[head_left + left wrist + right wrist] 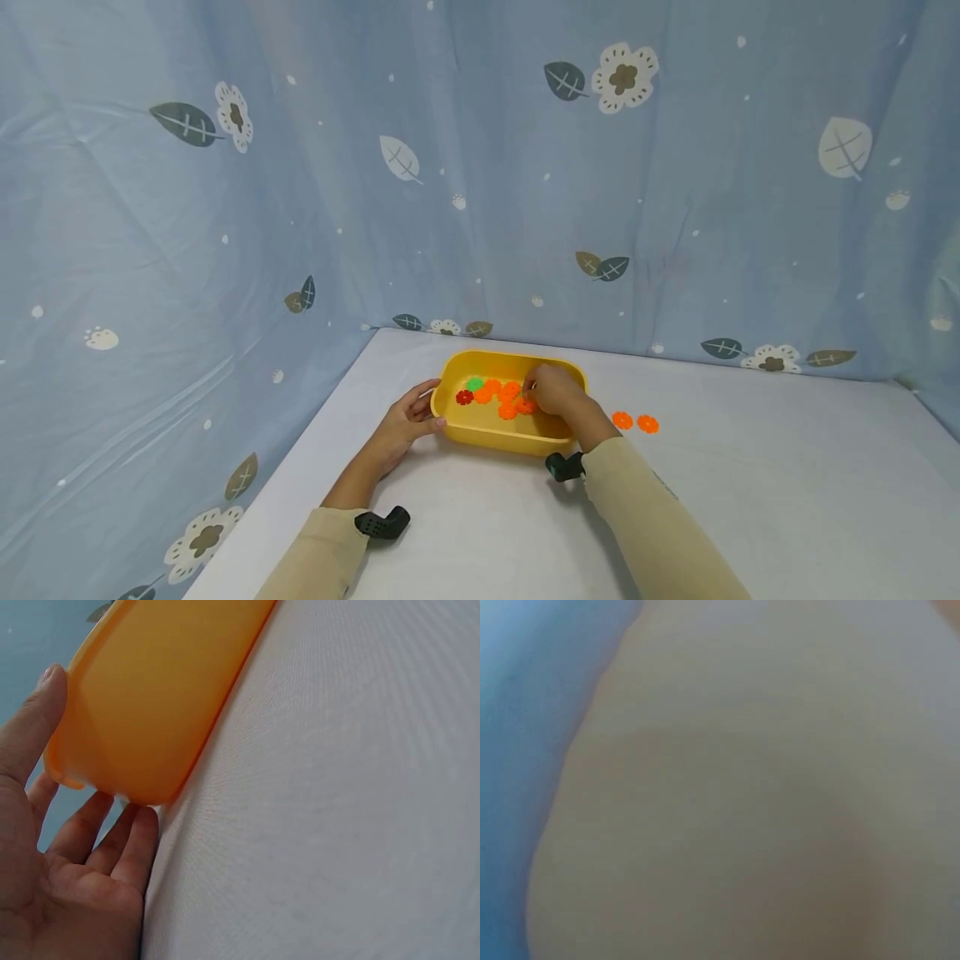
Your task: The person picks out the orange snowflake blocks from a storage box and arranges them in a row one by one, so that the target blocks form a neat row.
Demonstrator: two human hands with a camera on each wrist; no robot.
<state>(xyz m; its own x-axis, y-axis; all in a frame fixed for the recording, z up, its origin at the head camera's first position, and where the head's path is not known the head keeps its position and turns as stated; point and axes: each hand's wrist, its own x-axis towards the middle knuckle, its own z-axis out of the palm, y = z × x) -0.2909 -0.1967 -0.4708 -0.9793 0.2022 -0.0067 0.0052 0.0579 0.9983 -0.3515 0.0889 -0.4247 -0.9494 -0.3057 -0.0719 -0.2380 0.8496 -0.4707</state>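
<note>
A yellow plastic tub point(487, 438) stands on the white-covered table. My left hand point(400, 427) holds its left end, thumb at the rim and fingers curled against the end wall, as the left wrist view also shows. Inside lie several flat orange flower-shaped discs point(507, 410), a red one point(465, 397) and a green one point(475, 383). My right hand point(553, 390) reaches down into the tub's right part, fingers bent over the orange discs. Its fingertips are mostly hidden, and I cannot tell whether they pinch a disc. Only blurred sleeve and cloth fill the right wrist view.
Two more orange discs point(635, 422) lie side by side on the table, right of the tub. A blue patterned curtain point(525, 167) hangs behind and to the left of the table point(750, 492). Each wrist carries a black camera mount point(383, 523).
</note>
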